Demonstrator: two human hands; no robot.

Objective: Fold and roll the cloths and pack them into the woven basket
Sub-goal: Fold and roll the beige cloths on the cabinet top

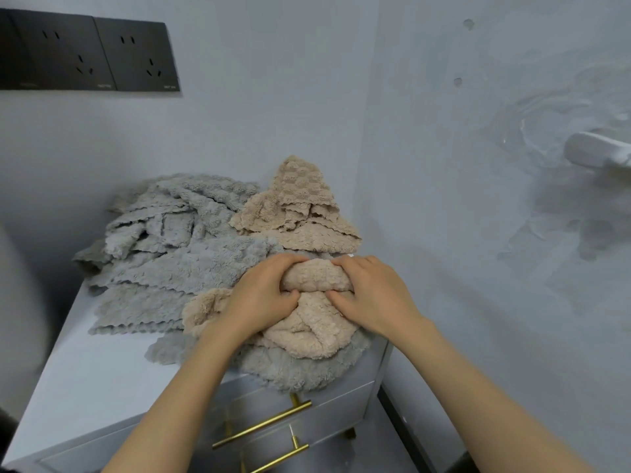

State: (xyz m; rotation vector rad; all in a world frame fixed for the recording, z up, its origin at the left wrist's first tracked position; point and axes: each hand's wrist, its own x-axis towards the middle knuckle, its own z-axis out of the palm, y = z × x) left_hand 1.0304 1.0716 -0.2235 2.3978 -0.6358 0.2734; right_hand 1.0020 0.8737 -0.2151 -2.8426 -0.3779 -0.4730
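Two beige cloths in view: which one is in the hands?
The near beige cloth, partly rolled, gripped by the left hand and right hand. The far beige cloth lies crumpled against the wall, untouched.

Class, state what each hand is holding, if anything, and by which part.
The left hand and right hand both grip the half-rolled fluffy beige cloth, one at each end of its rolled part.

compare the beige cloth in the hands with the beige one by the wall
The held beige cloth is partly rolled into a tube, gripped by the left hand and right hand; the beige cloth by the wall lies loose, crumpled and untouched. Both are fluffy beige.
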